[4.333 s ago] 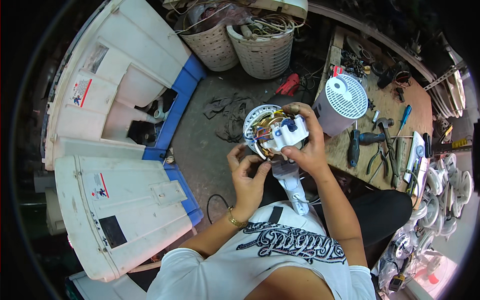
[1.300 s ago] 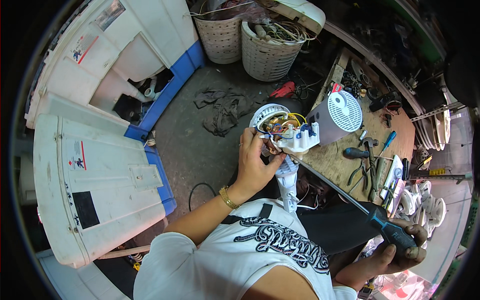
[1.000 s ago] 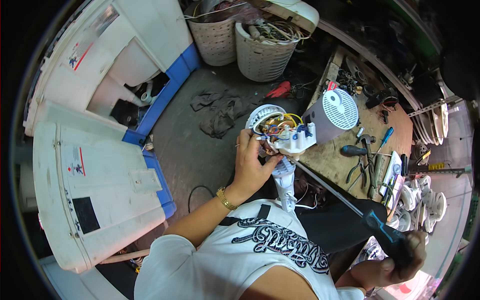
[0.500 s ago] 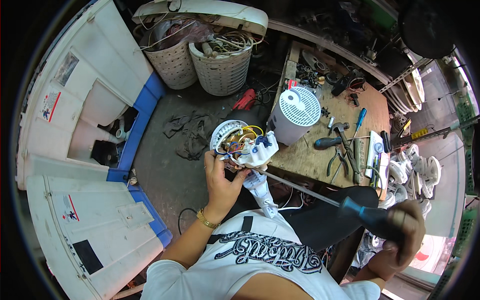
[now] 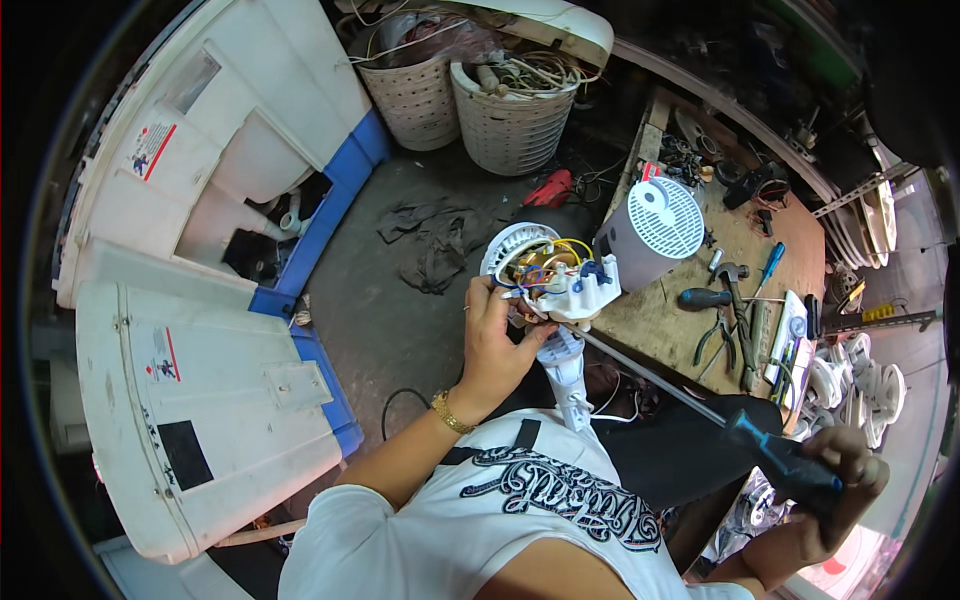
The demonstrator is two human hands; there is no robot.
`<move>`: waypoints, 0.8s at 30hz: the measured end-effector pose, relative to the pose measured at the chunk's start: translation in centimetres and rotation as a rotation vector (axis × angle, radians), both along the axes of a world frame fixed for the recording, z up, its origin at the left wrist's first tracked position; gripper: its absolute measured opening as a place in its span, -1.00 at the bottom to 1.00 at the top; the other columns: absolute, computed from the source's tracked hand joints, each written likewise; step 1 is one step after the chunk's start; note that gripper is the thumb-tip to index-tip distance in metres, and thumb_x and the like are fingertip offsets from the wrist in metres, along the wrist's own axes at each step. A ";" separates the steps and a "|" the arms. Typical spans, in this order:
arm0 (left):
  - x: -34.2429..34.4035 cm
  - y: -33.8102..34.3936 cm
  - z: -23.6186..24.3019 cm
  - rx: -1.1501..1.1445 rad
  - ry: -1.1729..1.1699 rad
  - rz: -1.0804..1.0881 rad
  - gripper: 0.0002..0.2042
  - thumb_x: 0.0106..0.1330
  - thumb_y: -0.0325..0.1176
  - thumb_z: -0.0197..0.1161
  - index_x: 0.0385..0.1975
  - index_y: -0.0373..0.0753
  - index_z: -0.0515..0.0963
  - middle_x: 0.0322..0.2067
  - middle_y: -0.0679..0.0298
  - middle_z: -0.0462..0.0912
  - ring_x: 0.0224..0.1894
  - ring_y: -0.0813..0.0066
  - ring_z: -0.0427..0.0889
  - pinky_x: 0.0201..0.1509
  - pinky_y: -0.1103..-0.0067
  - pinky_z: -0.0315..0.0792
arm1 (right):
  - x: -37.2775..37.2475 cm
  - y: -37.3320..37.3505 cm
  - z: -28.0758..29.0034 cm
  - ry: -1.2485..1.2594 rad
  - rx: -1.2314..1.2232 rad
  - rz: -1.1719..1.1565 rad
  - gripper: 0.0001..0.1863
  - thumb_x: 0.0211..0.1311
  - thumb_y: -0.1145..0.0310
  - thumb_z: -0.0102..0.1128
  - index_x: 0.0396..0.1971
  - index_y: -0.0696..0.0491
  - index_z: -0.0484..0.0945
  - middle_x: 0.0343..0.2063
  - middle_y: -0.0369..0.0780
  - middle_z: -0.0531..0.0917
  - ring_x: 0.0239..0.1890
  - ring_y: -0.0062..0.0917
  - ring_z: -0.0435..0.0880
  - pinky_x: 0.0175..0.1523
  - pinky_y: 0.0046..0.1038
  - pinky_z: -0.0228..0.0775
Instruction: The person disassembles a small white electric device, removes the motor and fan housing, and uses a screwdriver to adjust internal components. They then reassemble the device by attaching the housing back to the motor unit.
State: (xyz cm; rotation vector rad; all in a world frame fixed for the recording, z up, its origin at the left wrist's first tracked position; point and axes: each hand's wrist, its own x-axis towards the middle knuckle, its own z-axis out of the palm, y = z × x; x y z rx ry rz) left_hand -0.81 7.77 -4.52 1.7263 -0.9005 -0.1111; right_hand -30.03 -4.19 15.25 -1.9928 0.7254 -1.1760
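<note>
My left hand (image 5: 497,350), with a gold watch (image 5: 450,412) at its wrist, grips the edge of an opened white fan motor unit (image 5: 580,300). Coloured wires (image 5: 545,268) and a coil show inside its round, slotted rim. My right hand (image 5: 852,475) is closed around the handle end of a long screwdriver (image 5: 775,455) with a blue and black grip. Its steel shaft runs leftward to the unit's lower side, where the tip is hidden. Below the unit, a white stem (image 5: 568,385) stands between my legs.
A wooden bench (image 5: 670,315) at the right bears a grey-white cylinder with a grille top (image 5: 655,230), a hammer (image 5: 735,285), pliers (image 5: 718,338) and small screwdrivers. Two white baskets (image 5: 515,120) of scrap stand at the back. Large white and blue panels (image 5: 200,400) line the left.
The view has swung, so the scene sits farther right in the picture. My right fingers have shifted on the screwdriver handle, and the handle is turned. My left hand keeps its hold on the motor unit.
</note>
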 end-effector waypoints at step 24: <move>1.3 -0.5 -0.4 -0.062 0.022 -0.018 -0.55 -0.06 -0.39 0.56 -0.29 -0.34 0.40 -0.23 0.13 0.40 -0.16 0.16 0.46 -0.10 0.36 0.38 | 11.7 -2.5 -12.2 -0.413 0.226 0.575 -0.64 0.10 0.34 0.47 -0.28 0.25 0.50 -0.32 0.08 0.64 -0.39 -0.25 0.74 -0.31 -0.33 0.66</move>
